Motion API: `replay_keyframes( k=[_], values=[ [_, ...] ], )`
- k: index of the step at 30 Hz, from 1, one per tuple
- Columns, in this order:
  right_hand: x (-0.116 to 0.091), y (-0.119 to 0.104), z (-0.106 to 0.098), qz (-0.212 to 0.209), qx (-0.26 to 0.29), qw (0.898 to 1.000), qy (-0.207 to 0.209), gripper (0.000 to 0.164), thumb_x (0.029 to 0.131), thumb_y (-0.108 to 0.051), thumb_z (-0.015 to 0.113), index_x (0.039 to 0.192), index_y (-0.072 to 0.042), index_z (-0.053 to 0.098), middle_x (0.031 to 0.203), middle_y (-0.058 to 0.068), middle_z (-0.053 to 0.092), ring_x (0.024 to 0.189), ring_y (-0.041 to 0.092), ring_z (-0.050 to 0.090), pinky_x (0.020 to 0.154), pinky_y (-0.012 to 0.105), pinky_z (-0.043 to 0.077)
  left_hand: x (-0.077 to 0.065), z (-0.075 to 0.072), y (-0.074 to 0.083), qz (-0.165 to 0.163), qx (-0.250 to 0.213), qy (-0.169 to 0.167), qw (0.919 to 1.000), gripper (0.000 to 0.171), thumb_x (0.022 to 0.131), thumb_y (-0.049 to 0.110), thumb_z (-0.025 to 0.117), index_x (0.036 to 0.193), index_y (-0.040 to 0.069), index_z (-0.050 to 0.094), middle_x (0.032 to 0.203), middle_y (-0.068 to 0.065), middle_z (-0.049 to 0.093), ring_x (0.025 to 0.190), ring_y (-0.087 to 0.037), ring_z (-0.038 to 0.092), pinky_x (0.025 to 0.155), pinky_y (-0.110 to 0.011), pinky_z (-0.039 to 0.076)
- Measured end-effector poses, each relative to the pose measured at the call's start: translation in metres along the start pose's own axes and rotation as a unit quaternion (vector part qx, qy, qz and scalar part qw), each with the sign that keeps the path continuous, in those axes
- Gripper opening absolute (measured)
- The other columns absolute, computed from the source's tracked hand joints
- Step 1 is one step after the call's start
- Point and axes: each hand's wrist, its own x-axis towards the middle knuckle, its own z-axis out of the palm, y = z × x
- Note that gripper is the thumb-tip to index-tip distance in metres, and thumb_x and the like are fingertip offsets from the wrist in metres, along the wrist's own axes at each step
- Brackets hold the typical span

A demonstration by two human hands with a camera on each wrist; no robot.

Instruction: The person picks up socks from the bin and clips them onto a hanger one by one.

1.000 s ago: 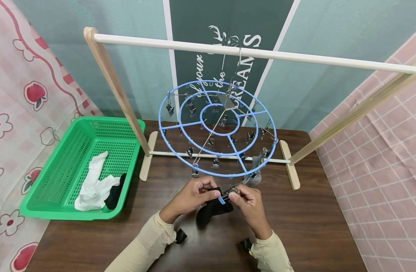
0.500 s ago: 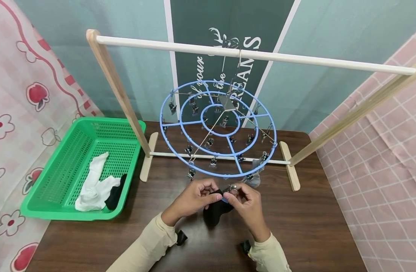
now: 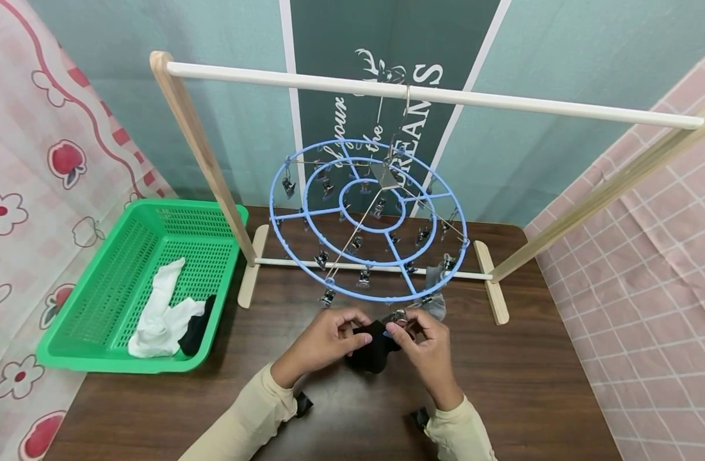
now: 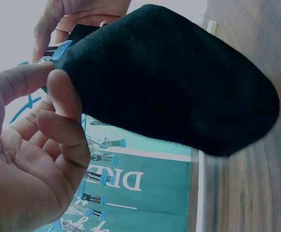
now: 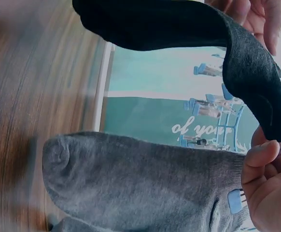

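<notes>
A black sock (image 3: 372,352) hangs at its cuff between both hands, below the front of a round blue clip hanger (image 3: 352,296). My left hand (image 3: 323,342) pinches the cuff between thumb and fingers; the sock's foot (image 4: 179,82) fills much of the left wrist view. My right hand (image 3: 427,346) grips a metal clip (image 3: 399,315) at the other end of the cuff. The clip's blue tip (image 4: 62,50) shows against the sock in the left wrist view. Right beside my right hand a grey sock (image 5: 145,183) hangs from the hanger.
On the left stands a green basket (image 3: 58,349) with a white sock (image 3: 159,320) and a black sock (image 3: 198,330). A wooden rack with a white bar (image 3: 271,77) carries the hanger by its hook. Several metal clips dangle from the blue rings.
The black sock's cuff and the clip have shifted slightly right, and my right hand has moved a little right too. The hanger sways slightly. The blue clip tip is now mostly covered in the head view.
</notes>
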Motion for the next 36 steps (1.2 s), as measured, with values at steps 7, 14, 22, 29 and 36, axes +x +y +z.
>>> replay_keyframes(
  k=[7,14,22,29,36],
  values=[
    [0.001,-0.001,-0.003,-0.001,-0.023,1.000,0.008,0.019,0.075,0.019,0.069,0.081,0.003,0.061,0.074,0.004,0.059,0.061,0.006,0.049,0.050,0.022,0.040,-0.008,-0.005,0.004,-0.006,0.045,0.010,0.9989,0.021,0.089,0.017,0.071,0.108,0.009,0.069,0.064,0.001,0.058,0.054,-0.008,0.051,0.048,-0.022,0.040],
    [-0.003,0.022,-0.006,-0.032,-0.017,0.999,0.031,0.018,0.075,0.021,0.067,0.086,0.007,0.065,0.083,0.016,0.065,0.076,0.003,0.057,0.062,0.015,0.044,-0.015,-0.010,0.002,0.021,0.063,0.019,0.9976,0.015,0.089,0.015,0.071,0.102,0.007,0.071,0.073,0.002,0.063,0.057,-0.005,0.051,0.050,-0.021,0.042],
    [-0.007,0.037,-0.012,-0.016,-0.013,0.998,0.060,0.018,0.080,0.015,0.068,0.096,0.006,0.069,0.092,0.018,0.067,0.079,0.008,0.059,0.065,0.017,0.046,-0.028,-0.024,-0.007,0.026,0.038,0.036,0.9983,0.011,0.090,0.010,0.068,0.098,0.004,0.071,0.081,-0.005,0.069,0.058,-0.004,0.051,0.050,-0.021,0.043],
    [-0.004,0.024,-0.014,0.013,-0.037,0.994,0.103,0.020,0.077,0.018,0.068,0.096,0.011,0.066,0.083,0.012,0.067,0.072,0.003,0.060,0.065,0.016,0.046,-0.045,-0.054,-0.014,-0.026,0.040,0.076,0.9960,0.012,0.092,0.010,0.066,0.099,0.002,0.070,0.083,-0.004,0.069,0.058,-0.017,0.060,0.051,-0.030,0.050],
    [-0.001,0.010,-0.013,0.029,-0.056,0.989,0.131,0.015,0.077,0.018,0.068,0.092,0.014,0.064,0.078,0.014,0.063,0.071,0.003,0.057,0.063,0.015,0.044,-0.065,-0.094,-0.018,-0.060,0.006,0.119,0.9911,0.015,0.095,0.007,0.061,0.103,-0.004,0.066,0.088,-0.014,0.069,0.060,-0.022,0.061,0.050,-0.026,0.045]
  ],
)
